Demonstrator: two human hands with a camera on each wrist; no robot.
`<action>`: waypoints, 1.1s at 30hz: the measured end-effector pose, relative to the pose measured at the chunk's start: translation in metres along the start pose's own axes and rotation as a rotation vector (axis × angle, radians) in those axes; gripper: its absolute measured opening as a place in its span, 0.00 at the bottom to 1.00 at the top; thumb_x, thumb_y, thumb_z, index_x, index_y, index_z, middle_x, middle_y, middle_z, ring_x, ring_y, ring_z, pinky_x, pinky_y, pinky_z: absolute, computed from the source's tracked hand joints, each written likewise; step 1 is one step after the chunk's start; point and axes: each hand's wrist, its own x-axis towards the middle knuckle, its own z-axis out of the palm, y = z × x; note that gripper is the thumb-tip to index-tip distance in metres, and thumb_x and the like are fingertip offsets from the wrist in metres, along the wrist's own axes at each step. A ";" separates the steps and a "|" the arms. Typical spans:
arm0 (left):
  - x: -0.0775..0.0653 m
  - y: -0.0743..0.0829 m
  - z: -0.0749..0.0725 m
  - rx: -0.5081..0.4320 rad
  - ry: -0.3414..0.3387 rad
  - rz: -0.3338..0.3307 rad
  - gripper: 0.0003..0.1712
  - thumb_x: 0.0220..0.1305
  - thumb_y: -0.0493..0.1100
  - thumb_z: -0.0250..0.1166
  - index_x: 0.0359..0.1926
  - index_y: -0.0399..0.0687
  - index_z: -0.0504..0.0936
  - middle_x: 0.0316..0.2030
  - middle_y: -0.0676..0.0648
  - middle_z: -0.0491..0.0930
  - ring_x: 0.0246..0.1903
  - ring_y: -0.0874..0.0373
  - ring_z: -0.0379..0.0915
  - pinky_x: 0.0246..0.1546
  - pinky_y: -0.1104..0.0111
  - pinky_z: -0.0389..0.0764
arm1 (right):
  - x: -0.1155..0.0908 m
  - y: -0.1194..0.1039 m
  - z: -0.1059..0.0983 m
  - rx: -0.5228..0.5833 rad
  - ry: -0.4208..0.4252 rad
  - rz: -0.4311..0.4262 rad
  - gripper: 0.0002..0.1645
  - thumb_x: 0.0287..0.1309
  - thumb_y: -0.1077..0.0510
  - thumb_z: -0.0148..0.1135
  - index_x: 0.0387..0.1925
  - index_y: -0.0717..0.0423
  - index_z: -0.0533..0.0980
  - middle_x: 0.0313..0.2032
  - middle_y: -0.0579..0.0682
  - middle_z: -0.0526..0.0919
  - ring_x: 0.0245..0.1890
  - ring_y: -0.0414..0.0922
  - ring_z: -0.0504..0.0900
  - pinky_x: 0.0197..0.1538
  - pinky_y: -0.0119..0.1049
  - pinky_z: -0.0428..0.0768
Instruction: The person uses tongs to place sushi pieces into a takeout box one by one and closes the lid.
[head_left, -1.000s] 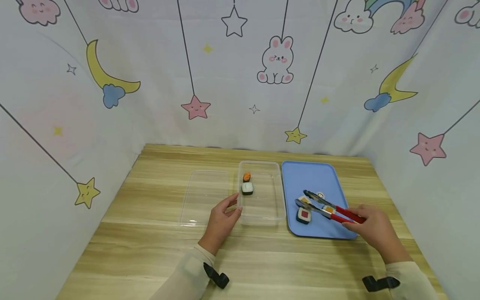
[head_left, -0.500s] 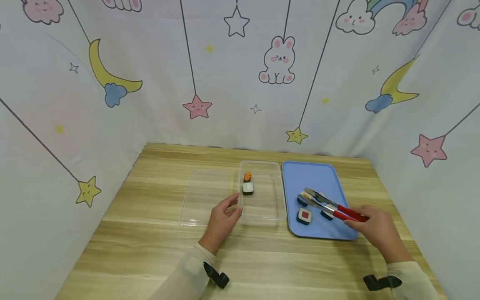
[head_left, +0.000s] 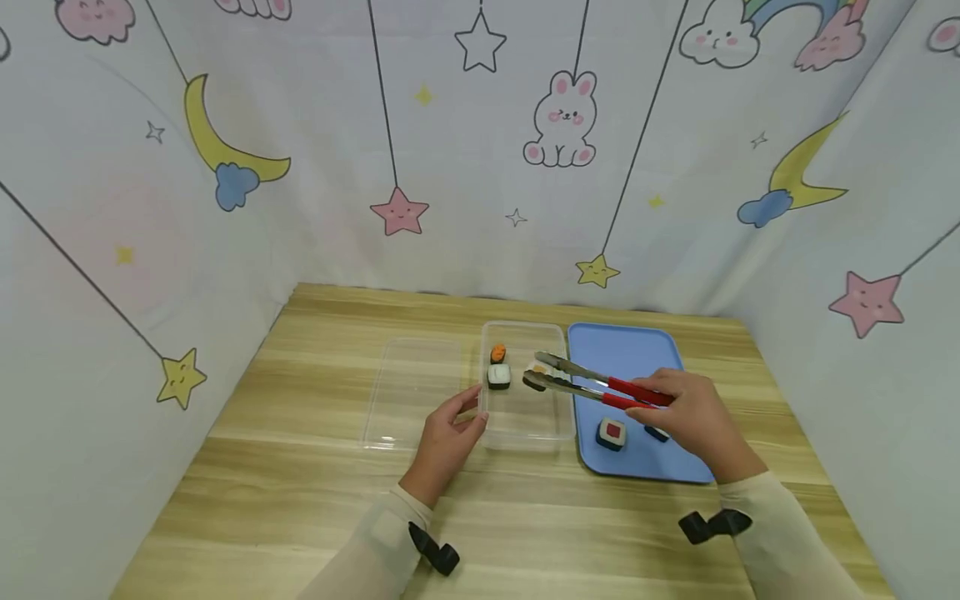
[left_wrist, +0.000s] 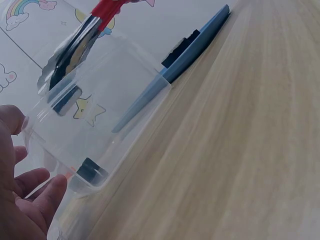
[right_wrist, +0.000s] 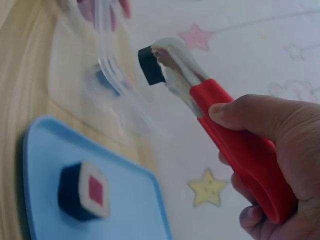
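In the head view my right hand [head_left: 686, 417] grips red-handled metal tongs [head_left: 600, 387]. A dark-sided sushi roll [head_left: 534, 377] is pinched in the tongs' tips, raised over the clear plastic container [head_left: 525, 432]. The right wrist view shows this roll's dark side [right_wrist: 151, 65] at the tong tips. My left hand [head_left: 446, 446] touches the container's left wall with relaxed fingertips. Inside stand an orange-topped sushi piece [head_left: 498, 354] and a white-topped one [head_left: 498, 377]. On the blue tray [head_left: 622, 346] lies a red-centred roll [head_left: 611, 433]; another piece [head_left: 657, 432] is partly hidden by my right hand.
A clear lid [head_left: 412, 392] lies flat on the wooden table [head_left: 337, 492], left of the container. The blue tray stands close to the container's right side. A printed white cloth [head_left: 465, 150] hangs behind and at both sides.
My right hand has moved left from the tray; the tongs now carry a sushi roll off the tray and over the container. My left hand stays at the container's wall.
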 end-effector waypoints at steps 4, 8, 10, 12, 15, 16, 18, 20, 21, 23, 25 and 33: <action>0.002 0.001 0.001 0.010 -0.002 -0.010 0.30 0.71 0.40 0.68 0.71 0.41 0.75 0.66 0.35 0.76 0.57 0.40 0.81 0.52 0.63 0.87 | 0.016 -0.013 0.020 0.012 -0.058 -0.041 0.22 0.54 0.54 0.81 0.50 0.53 0.88 0.38 0.46 0.86 0.36 0.46 0.79 0.30 0.35 0.81; 0.003 0.001 0.001 0.009 0.000 -0.005 0.30 0.71 0.39 0.69 0.71 0.41 0.76 0.65 0.35 0.76 0.58 0.39 0.80 0.52 0.62 0.87 | 0.028 -0.022 0.035 0.061 -0.165 -0.007 0.21 0.55 0.56 0.79 0.52 0.53 0.88 0.36 0.44 0.83 0.26 0.46 0.84 0.25 0.36 0.83; 0.002 0.001 0.001 0.004 0.000 -0.003 0.29 0.71 0.38 0.69 0.70 0.40 0.76 0.65 0.35 0.76 0.58 0.39 0.80 0.53 0.62 0.86 | 0.031 -0.025 0.040 0.084 -0.210 0.018 0.21 0.56 0.57 0.79 0.52 0.54 0.87 0.36 0.46 0.82 0.22 0.48 0.85 0.23 0.37 0.83; 0.001 0.001 0.001 0.003 -0.001 -0.005 0.29 0.71 0.37 0.68 0.71 0.41 0.75 0.65 0.35 0.76 0.58 0.39 0.80 0.53 0.63 0.86 | 0.034 -0.028 0.043 0.088 -0.238 0.027 0.21 0.56 0.58 0.78 0.52 0.55 0.87 0.37 0.47 0.81 0.20 0.50 0.85 0.22 0.38 0.84; 0.000 0.002 0.001 0.011 -0.001 -0.014 0.29 0.71 0.37 0.68 0.71 0.41 0.75 0.65 0.34 0.76 0.57 0.40 0.81 0.52 0.64 0.87 | 0.038 -0.030 0.048 0.084 -0.257 0.027 0.20 0.56 0.60 0.77 0.52 0.56 0.87 0.38 0.48 0.81 0.19 0.51 0.84 0.21 0.39 0.84; 0.000 0.001 0.001 0.015 -0.001 -0.018 0.29 0.71 0.37 0.67 0.71 0.41 0.75 0.65 0.35 0.76 0.57 0.40 0.81 0.52 0.64 0.87 | 0.039 -0.031 0.049 0.086 -0.260 0.036 0.20 0.56 0.60 0.77 0.52 0.56 0.87 0.38 0.48 0.81 0.19 0.52 0.84 0.21 0.40 0.84; 0.001 0.001 0.000 0.014 -0.002 -0.022 0.29 0.71 0.37 0.67 0.71 0.41 0.75 0.64 0.35 0.76 0.56 0.40 0.82 0.52 0.64 0.87 | 0.041 -0.031 0.050 0.083 -0.265 0.032 0.20 0.56 0.61 0.77 0.52 0.57 0.86 0.38 0.49 0.81 0.19 0.52 0.84 0.20 0.40 0.84; 0.001 0.001 0.001 0.015 -0.005 -0.019 0.29 0.72 0.36 0.67 0.71 0.41 0.75 0.65 0.35 0.76 0.56 0.41 0.81 0.51 0.64 0.87 | 0.042 -0.032 0.051 0.069 -0.269 0.033 0.21 0.56 0.60 0.77 0.53 0.57 0.86 0.38 0.49 0.81 0.18 0.53 0.84 0.19 0.39 0.83; 0.001 0.001 0.000 0.019 -0.004 -0.018 0.29 0.72 0.36 0.67 0.71 0.41 0.75 0.65 0.36 0.76 0.57 0.41 0.81 0.52 0.64 0.87 | 0.042 -0.032 0.051 0.060 -0.269 0.031 0.21 0.56 0.60 0.78 0.52 0.57 0.86 0.38 0.48 0.80 0.18 0.52 0.84 0.18 0.38 0.83; 0.001 0.001 0.000 0.020 -0.005 -0.010 0.29 0.71 0.35 0.67 0.71 0.41 0.75 0.66 0.36 0.75 0.59 0.41 0.79 0.52 0.64 0.86 | 0.042 -0.032 0.051 0.047 -0.271 0.019 0.21 0.55 0.60 0.78 0.52 0.56 0.87 0.38 0.48 0.80 0.18 0.52 0.83 0.18 0.36 0.82; 0.001 0.001 0.001 0.017 -0.003 -0.002 0.29 0.71 0.35 0.67 0.71 0.41 0.75 0.66 0.35 0.75 0.60 0.41 0.79 0.52 0.64 0.86 | 0.042 -0.032 0.052 0.050 -0.272 0.011 0.21 0.55 0.60 0.78 0.52 0.55 0.87 0.38 0.48 0.80 0.18 0.52 0.83 0.17 0.36 0.82; 0.000 0.004 0.002 0.014 0.020 0.000 0.29 0.70 0.33 0.67 0.70 0.39 0.75 0.67 0.36 0.75 0.63 0.40 0.76 0.55 0.56 0.86 | 0.031 -0.015 0.027 -0.036 -0.106 -0.084 0.26 0.53 0.54 0.81 0.55 0.52 0.87 0.40 0.46 0.83 0.35 0.47 0.81 0.32 0.38 0.83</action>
